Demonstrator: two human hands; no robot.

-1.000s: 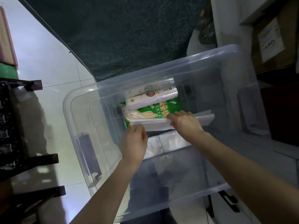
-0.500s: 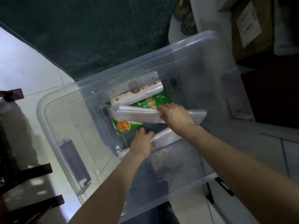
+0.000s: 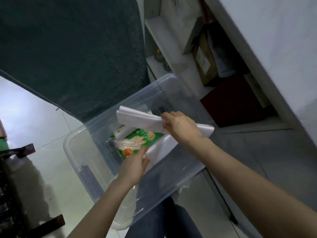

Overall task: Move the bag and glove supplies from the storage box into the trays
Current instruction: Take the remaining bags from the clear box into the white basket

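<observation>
Floor (image 3: pixel 39 117): pale glossy tile with thin grout lines, lit brightest at the left of the frame. Directly on it: a clear plastic storage box (image 3: pixel 80 162), centre, lidless, its near end reaching the lower middle of the frame; a dark green carpet (image 3: pixel 72 48), upper left and centre, its curved edge running behind the box's far rim; dark furniture legs (image 3: pixel 20 150) at the left edge and lower left. Grey tiles (image 3: pixel 248 152) lay right of the box, below a white shelving unit (image 3: pixel 164 42) in the upper right.
</observation>
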